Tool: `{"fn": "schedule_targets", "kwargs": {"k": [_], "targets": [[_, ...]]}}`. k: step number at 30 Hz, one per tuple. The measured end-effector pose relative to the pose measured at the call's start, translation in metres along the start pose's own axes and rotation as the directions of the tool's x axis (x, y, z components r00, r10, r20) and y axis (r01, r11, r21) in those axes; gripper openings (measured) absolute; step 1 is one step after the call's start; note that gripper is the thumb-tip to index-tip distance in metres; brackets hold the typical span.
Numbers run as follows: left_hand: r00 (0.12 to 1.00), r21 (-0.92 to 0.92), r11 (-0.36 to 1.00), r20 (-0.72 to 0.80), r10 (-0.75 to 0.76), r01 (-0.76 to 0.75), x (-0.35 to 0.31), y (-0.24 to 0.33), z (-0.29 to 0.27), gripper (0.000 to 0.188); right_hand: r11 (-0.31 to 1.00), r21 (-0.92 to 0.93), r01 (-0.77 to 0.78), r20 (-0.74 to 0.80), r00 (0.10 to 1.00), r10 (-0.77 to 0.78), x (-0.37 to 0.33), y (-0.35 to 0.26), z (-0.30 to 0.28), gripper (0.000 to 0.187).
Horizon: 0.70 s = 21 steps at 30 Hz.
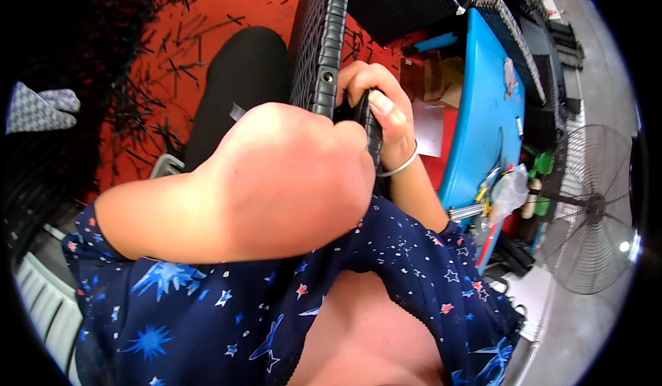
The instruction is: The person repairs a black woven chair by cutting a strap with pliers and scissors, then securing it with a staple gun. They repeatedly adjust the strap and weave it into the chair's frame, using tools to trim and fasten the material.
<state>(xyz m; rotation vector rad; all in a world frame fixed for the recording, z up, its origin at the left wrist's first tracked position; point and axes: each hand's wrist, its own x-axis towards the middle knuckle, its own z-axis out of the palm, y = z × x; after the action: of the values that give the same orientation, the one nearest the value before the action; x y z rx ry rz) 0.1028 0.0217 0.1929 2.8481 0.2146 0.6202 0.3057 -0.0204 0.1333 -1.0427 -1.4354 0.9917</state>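
A black woven wicker panel stands on edge in front of me, between my two hands. Its narrow edge is wrapped in black strip and has a small brass-coloured hole near my fingers. My left hand is closed at the panel's lower end, with its back toward me; its fingertips are hidden. Beside the panel, my right hand curls its fingers around a short black wrapped bar, the thumb pressing on its top. Whether this bar joins the panel is hidden behind my left hand.
Black strip offcuts litter the red floor covering. On the right are a blue stool-like surface with tools and a plastic bag, and a large black fan. More woven panels stand beyond. A checked cloth item lies left.
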Motion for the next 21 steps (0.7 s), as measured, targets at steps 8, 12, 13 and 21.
{"fn": "schedule_targets", "kwargs": {"k": [8,12,13,21], "targets": [[0.927,-0.14,0.988,-0.361,-0.105,0.058,0.016,0.007,0.029,0.023,0.973,0.203,0.112,-0.138,0.987,-0.084,-0.002,0.021,0.011,0.025],[0.935,-0.09,0.987,-0.321,-0.153,0.131,0.013,0.012,0.03,0.026,0.962,0.207,0.177,-0.186,0.973,-0.139,-0.005,0.026,0.013,0.022],[0.935,-0.109,0.987,-0.325,-0.145,0.115,0.014,0.014,0.03,0.023,0.965,0.212,0.157,-0.181,0.976,-0.119,-0.006,0.026,0.013,0.023],[0.92,-0.081,0.978,-0.332,-0.208,0.192,0.008,0.006,0.03,0.023,0.948,0.248,0.198,-0.232,0.962,-0.14,-0.008,0.048,0.029,0.038]]}}
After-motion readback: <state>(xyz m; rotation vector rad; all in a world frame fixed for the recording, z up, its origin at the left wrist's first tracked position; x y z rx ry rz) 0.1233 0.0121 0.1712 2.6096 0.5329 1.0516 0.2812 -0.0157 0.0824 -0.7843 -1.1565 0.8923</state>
